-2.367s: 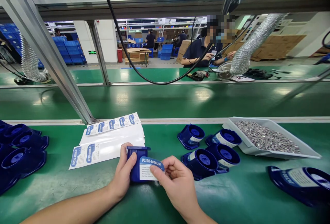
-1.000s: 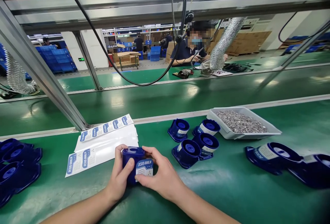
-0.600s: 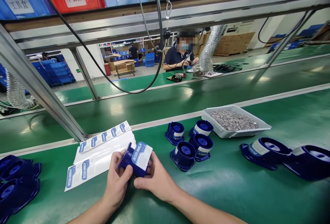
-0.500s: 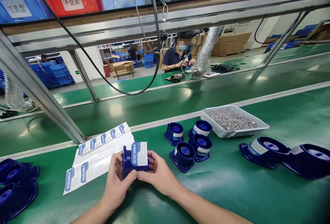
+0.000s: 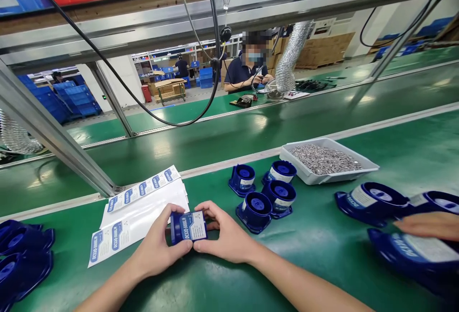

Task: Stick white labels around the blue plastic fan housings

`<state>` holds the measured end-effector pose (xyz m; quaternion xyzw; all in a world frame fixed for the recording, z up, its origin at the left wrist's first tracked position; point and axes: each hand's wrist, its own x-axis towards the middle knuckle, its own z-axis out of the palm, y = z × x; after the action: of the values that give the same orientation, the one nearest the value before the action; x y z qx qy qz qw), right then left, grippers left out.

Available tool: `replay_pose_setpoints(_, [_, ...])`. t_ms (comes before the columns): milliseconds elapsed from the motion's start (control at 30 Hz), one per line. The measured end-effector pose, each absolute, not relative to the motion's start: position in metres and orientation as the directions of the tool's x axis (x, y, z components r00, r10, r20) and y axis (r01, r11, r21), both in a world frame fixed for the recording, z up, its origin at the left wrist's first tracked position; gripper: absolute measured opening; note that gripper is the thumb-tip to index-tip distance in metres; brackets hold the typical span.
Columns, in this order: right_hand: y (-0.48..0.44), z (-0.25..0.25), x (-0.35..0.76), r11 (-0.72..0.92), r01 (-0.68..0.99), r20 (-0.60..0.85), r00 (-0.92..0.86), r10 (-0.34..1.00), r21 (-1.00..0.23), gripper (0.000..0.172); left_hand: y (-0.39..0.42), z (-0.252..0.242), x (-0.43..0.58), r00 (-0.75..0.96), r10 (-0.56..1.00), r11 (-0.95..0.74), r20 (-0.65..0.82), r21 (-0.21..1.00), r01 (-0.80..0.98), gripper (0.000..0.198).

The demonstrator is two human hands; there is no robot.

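Observation:
Between my two hands is a dark blue plastic housing (image 5: 178,230) with a blue and white printed label (image 5: 195,226) lying against its curved side. My left hand (image 5: 163,238) grips its left end, thumb on the lower front edge. On the right end, my right hand (image 5: 220,235) holds it with the thumb low on the label and the fingers behind. Left of the housing, sheets of matching labels (image 5: 120,230) lie on the green bench. Several labelled blue housings (image 5: 257,209) stand to the right of my hands.
A grey tray (image 5: 311,176) of small metal pins sits behind the housings. Unlabelled housings (image 5: 21,254) are at the left edge. At far right, another person's hand (image 5: 430,223) rests on a labelled housing (image 5: 419,254). A metal post (image 5: 64,135) rises behind the sheets; a co-worker (image 5: 247,70) sits across.
The label now lies against the housing's side, where its upper part stood clear before. Another person's hand with a labelled housing has come in at the right. The view has tilted down slightly.

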<state>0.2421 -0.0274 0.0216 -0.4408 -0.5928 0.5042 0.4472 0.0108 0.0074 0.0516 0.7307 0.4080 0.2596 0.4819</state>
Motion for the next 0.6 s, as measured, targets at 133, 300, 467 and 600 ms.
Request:
replay_pose_setpoints(133, [-0.0278,0.0268,0.2416,0.103,0.07,0.084,-0.232,0.969,-0.992,0.069,0.006,0.0504,0.0101,0.521,0.852,-0.261,0.044,0.899,0.351,0.047])
replay_pose_setpoints(300, [-0.0291,0.0234,0.2406,-0.005,-0.074,0.012,-0.229,0.973,-0.997,0.066,0.0035,0.0462,0.0092,0.509,0.857,-0.268,0.072,0.908,0.323,0.049])
replay_pose_setpoints(467, [-0.031,0.0174,0.2383,-0.041,-0.139,-0.01,-0.218,0.976,-0.989,0.063,0.0017,0.0488,0.0086,0.494,0.867,-0.252,0.062,0.911,0.328,0.046])
replay_pose_setpoints(600, [-0.0315,0.0204,0.2359,-0.018,-0.157,0.012,-0.19,0.982,-0.987,0.061,0.0028,0.0514,0.0093,0.464,0.883,-0.224,0.068,0.93,0.29,0.041])
